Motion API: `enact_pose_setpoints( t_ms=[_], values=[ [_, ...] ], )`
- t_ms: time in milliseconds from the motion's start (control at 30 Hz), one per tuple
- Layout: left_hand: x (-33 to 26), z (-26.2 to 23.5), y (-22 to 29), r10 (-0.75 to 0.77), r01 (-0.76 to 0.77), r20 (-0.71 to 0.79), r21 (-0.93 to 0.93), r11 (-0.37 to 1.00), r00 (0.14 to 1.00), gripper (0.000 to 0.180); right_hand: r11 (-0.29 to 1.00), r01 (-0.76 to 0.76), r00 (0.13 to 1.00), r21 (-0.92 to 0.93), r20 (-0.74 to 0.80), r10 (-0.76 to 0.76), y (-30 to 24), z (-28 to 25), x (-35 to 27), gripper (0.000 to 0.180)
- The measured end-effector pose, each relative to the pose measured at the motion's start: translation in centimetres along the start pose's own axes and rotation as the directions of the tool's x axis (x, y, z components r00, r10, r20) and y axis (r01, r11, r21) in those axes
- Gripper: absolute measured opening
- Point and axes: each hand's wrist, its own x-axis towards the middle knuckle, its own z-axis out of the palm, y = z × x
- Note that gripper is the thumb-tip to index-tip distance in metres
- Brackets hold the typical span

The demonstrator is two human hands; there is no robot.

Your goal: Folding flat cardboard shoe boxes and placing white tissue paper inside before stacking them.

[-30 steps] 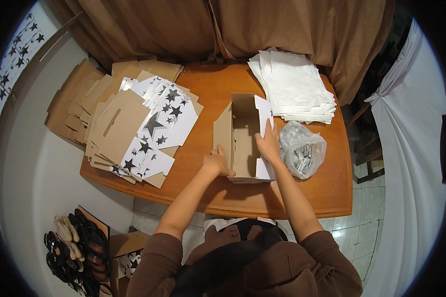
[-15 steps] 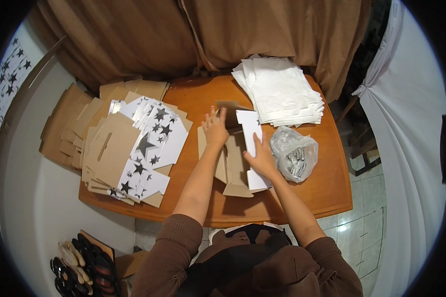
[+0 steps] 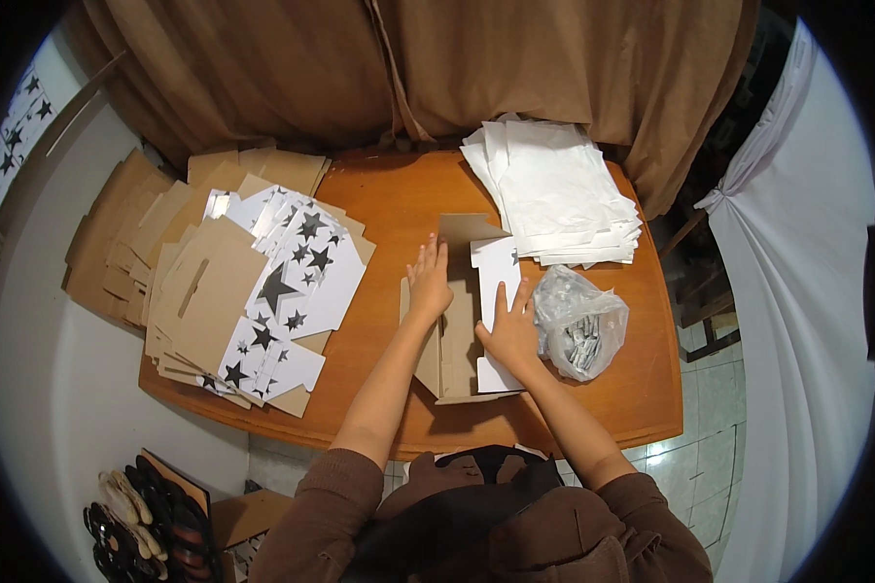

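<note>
Cardboard box [image 3: 454,358], part folded, open side up, on the wooden table [image 3: 384,219] directly in front of the wearer. It lies between and beneath the two hands, near the table's front edge. Far-end flap [image 3: 469,229] stands up beyond the fingertips; brown inner faces show in the gap between the hands.

Hands apart from each other, neither clamped on anything. Left hand [image 3: 428,287]: over the box's left side, fingers extended and pointing away from the wearer; exact contact with the card hard to tell. Right hand [image 3: 512,335]: laid on the white flap [image 3: 495,260] along the box's right side, fingers spread, thumb toward the opening.

Just right of the right hand: clear plastic bag [image 3: 608,309], mouth open, small silvery packets [image 3: 581,345] inside. Beyond the bag: stack of white sheets [image 3: 559,194], edges uneven.

Left of the box, well apart: overlapping pile of flat box blanks [image 3: 209,282], some faces plain brown, some white with black stars. Brown curtain [image 3: 262,78] hangs behind the table. Shoes [image 3: 146,515] at lower left.
</note>
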Motion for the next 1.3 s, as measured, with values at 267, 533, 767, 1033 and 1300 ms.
enact_pose_setpoints(
  t_ms=[267,533,767,1033,1300],
  values=[
    [-6.9,0.1,-0.1,0.208,-0.206,-0.101,0.037,0.978,0.973,0.064,0.966,0.090,0.987,0.243,-0.149,-0.055,0.5,0.2,-1.0,0.076],
    [-12.6,-2.8,0.0,0.475,-0.313,0.249,-0.490,0.814,0.844,0.041,0.988,0.111,0.976,0.105,-0.200,-0.088,0.9,0.8,-0.7,0.076],
    [-15.6,-7.4,3.6,0.565,-0.350,0.163,-0.639,0.685,0.809,0.041,0.993,0.083,0.981,0.090,-0.180,-0.066,1.2,0.5,-0.6,0.074],
    [-12.7,-3.7,3.5,0.443,-0.463,-0.189,-0.073,0.884,0.876,0.010,0.982,0.107,0.976,0.157,-0.203,-0.074,1.0,0.2,-0.9,0.077],
    [-11.9,0.3,2.6,0.411,-0.404,0.024,0.247,0.881,0.911,0.014,0.972,0.091,0.981,0.216,-0.185,-0.051,1.5,0.1,-0.7,0.070]
  ],
)
